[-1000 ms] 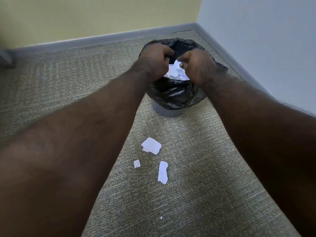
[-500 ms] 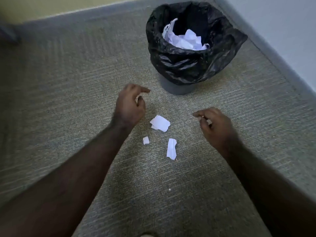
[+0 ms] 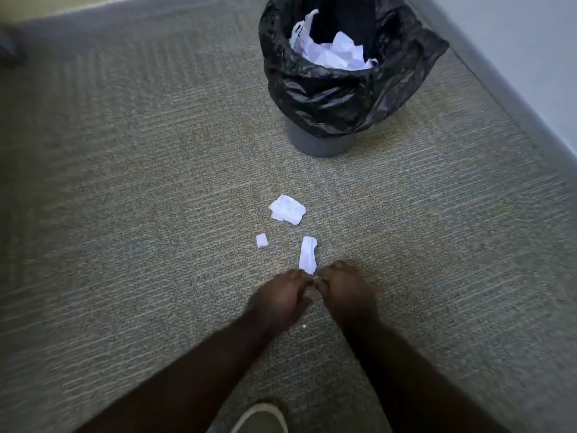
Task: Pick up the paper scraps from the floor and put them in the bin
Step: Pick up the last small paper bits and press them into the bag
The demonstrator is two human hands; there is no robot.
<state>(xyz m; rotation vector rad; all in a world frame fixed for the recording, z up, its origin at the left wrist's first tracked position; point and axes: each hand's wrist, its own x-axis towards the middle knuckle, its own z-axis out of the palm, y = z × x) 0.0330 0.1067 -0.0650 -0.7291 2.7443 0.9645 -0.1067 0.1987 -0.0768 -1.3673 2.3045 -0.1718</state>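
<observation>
Head view, both hands (image 3: 315, 295) at strip scrap (image 3: 307, 254) near end, bin (image 3: 321, 142) well apart

No writing to call here: nothing legible on the paper scraps (image 3: 308, 254) lying on the carpet in front of the bin (image 3: 321, 142), and its black liner (image 3: 343, 98) and the crumpled paper inside it (image 3: 334, 53) carry no readable print or label either.

Bare forearms (image 3: 199, 370), white-rimmed shoe (image 3: 260, 418)
</observation>
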